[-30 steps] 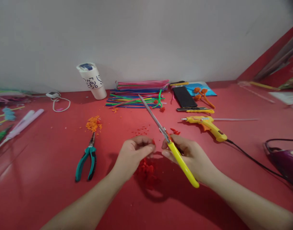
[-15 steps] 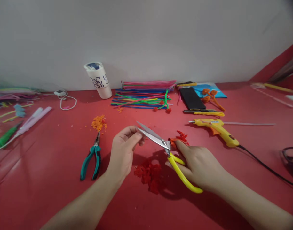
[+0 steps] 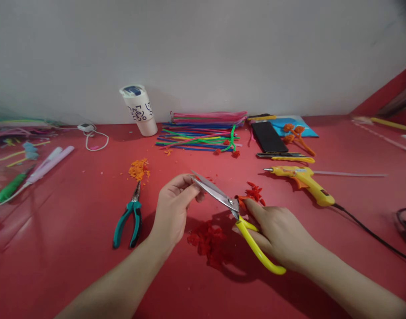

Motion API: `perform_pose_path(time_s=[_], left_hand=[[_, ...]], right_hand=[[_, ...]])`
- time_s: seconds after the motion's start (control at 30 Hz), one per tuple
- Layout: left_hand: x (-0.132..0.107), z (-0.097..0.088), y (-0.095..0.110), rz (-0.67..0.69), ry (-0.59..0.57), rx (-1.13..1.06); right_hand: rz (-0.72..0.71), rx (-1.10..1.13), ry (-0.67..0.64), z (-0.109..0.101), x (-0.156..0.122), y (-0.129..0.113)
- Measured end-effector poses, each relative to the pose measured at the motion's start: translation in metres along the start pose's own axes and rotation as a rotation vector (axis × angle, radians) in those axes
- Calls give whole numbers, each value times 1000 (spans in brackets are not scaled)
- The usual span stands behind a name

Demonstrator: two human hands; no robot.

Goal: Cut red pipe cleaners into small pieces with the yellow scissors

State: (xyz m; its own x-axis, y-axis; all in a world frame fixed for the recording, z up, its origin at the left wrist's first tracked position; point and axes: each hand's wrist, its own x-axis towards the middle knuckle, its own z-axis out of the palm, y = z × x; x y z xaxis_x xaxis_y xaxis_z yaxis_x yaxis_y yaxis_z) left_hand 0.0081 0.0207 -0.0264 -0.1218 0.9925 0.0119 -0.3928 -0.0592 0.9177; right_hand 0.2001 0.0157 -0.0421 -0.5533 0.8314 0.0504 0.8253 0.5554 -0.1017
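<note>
My right hand [image 3: 272,230] is closed round a pair of scissors [image 3: 256,248] with yellow handles, its blades pointing up and left. A red-orange piece [image 3: 242,203] shows by the pivot, against my right fingers. The blade tips reach the fingertips of my left hand [image 3: 176,204], which is closed in a pinch; whatever lies between its thumb and fingers is too small to make out. Below the blades is a pile of red pieces [image 3: 208,241], partly in shadow. More red bits [image 3: 255,192] lie just beyond my right hand.
Teal pliers [image 3: 129,221] and orange scraps [image 3: 138,169] lie left of my hands. A yellow glue gun [image 3: 304,179] with a cord is to the right. Behind are pipe cleaners [image 3: 198,137], a phone [image 3: 268,137], a cutter [image 3: 286,156] and a white tumbler [image 3: 140,113].
The scissor blades have come closer together at my left fingertips. The whole view has shifted slightly, so things appear a little further right.
</note>
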Motion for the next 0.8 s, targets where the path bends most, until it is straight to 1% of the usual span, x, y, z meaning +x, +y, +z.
perform_pose_path(time_s=[0.33,0.8], left_hand=[[0,0,1,-1,42,20],[1,-2,1,20,35,-16]], right_hand=[[-26,-18,79,0,0,0],[-25,-60,83,0,0,-1]])
